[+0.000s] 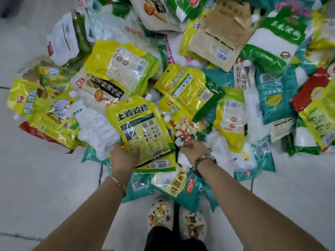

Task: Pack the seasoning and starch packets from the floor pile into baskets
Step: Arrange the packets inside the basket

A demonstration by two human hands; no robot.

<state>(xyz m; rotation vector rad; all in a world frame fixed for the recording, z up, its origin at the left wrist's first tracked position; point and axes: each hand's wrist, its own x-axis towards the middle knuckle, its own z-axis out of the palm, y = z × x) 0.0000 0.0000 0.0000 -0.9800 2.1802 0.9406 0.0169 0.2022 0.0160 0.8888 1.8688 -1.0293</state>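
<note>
- I see the left hand (123, 156) clamped on the near edge of a yellow seasoning packet (143, 131), which fans away from the hand over the pile
- The right hand (194, 149), just right of that packet, curls its fingers down onto a red-and-white printed packet (184, 131); I cannot tell whether it pinches or only touches
- Between and under both wrists lies a teal starch packet (177, 189)
- Beyond both hands the pile of packets (181, 78) spreads, overlapping, across the pale floor (45, 178)
- Behind the wrists stand two white shoes (161, 212)
</note>
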